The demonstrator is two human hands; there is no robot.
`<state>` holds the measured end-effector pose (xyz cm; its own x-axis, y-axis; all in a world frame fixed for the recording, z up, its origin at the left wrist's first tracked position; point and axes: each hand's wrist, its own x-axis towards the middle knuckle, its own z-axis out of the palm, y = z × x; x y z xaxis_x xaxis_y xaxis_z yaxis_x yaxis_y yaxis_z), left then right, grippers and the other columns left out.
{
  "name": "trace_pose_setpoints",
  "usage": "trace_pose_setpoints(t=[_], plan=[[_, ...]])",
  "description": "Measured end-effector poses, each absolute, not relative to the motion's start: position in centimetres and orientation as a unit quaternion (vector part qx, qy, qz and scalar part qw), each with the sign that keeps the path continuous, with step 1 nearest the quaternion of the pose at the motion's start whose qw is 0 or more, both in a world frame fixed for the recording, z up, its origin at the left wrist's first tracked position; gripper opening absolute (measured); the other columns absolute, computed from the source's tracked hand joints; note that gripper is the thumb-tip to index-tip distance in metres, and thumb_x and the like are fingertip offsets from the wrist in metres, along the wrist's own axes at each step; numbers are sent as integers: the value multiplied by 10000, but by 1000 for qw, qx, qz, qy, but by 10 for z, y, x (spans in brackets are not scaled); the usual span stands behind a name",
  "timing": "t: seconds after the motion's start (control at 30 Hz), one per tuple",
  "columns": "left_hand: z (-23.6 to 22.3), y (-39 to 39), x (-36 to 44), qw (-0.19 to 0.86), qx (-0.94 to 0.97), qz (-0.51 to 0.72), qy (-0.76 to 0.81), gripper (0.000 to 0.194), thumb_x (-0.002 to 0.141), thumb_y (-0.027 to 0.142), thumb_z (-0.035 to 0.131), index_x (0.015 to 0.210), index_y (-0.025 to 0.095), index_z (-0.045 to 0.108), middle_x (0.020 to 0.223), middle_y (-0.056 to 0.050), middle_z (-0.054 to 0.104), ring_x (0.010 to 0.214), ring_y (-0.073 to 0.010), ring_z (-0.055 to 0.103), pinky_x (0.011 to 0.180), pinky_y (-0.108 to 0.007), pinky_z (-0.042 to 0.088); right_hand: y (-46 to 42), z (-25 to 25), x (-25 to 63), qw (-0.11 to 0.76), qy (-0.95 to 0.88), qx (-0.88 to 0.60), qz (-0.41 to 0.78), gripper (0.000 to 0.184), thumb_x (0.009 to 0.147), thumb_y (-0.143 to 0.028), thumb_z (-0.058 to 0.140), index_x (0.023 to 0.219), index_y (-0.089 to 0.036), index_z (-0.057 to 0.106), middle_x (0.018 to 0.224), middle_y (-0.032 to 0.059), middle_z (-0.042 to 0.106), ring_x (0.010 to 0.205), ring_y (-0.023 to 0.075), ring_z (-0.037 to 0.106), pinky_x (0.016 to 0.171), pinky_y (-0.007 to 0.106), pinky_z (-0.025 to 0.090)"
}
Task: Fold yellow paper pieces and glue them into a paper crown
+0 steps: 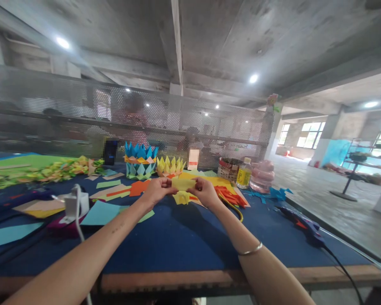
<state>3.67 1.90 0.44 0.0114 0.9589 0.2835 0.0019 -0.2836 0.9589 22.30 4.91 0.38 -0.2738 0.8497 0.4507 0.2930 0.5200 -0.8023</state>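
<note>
The person's 2 hands held a small pale-yellow paper sheet up between them, above the counter (203, 254). The left hand (161, 188) pinched its left end and the right hand (206, 191) its right end, fingertips drawn close on the paper (183, 183). Whether the sheet was 1 layer or folded could not be told.

It looked light and thin, stiff enough to span the gap between the hands, yet likely to crease or tear under a hard pull. A light pinch at the 2 ends, thumbs opposite fingers, seemed the best hold, leaving the middle unmarked. Its surface looked matt, so slipping seemed unlikely.

Just below the hands lay a folded yellow paper piece (181, 198), whose bent shape a firm squeeze could flatten. Beyond the hands stood a yellow pointed paper ring (170, 166); orange paper pieces (231, 196) lay just right of the right hand.
</note>
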Motion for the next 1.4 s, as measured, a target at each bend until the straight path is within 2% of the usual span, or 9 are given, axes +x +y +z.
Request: trace_pose_setpoints(t=[0.27, 0.53, 0.8, 1.0, 1.2, 1.3, 1.4], plan=[[6, 16, 35, 415, 569, 569, 425, 331, 418, 238, 830, 659, 159, 618, 595, 11, 666, 600, -165, 648, 628, -273, 500, 51, 1, 225, 473, -747, -375, 279, 201, 658, -206, 671, 837, -160, 592, 690, -1, 655, 618, 127, 592, 593, 228, 432], [7, 14, 32, 399, 559, 571, 449, 280, 461, 191, 799, 665, 160, 611, 579, 21, 661, 591, -153, 640, 640, -270, 500, 53, 0, 229, 486, -743, -388, 248, 259, 632, -296, 698, 828, -164, 590, 581, -44, 567, 515, 93, 489, 520, 210, 381], [4, 17, 30, 415, 567, 563, 434, 315, 433, 217, 811, 673, 151, 616, 593, 6, 670, 597, -164, 642, 629, -275, 488, 57, -2, 230, 473, -744, -389, 268, 202, 675, -179, 628, 874, -185, 596, 615, -27, 622, 582, 129, 586, 595, 246, 456], [3, 18, 30, 427, 579, 541, 435, 298, 467, 225, 800, 703, 153, 632, 622, -11, 696, 604, -170, 654, 621, -275, 489, 47, 4, 229, 487, -755, -382, 218, 263, 702, -307, 646, 914, -154, 617, 653, -14, 604, 600, 125, 572, 606, 245, 440], [-1, 19, 32, 444, 615, 497, 421, 288, 494, 257, 810, 719, 155, 661, 632, -20, 703, 599, -168, 656, 597, -257, 481, 45, 5, 226, 468, -763, -378, 238, 280, 701, -258, 644, 962, -163, 609, 672, -11, 615, 584, 123, 563, 573, 238, 435], [2, 15, 33, 470, 598, 490, 426, 280, 557, 300, 802, 748, 146, 669, 688, -41, 715, 652, -178, 677, 601, -247, 482, 45, 4, 226, 474, -762, -372, 237, 254, 712, -253, 634, 953, -175, 609, 676, -10, 618, 612, 136, 585, 600, 254, 457], [7, 8, 35, 512, 554, 493, 433, 229, 715, 338, 710, 813, 136, 666, 774, -68, 728, 675, -179, 691, 589, -241, 487, 44, 3, 225, 481, -771, -362, 211, 219, 716, -226, 623, 931, -184, 619, 757, 9, 649, 695, 149, 607, 632, 259, 463]])
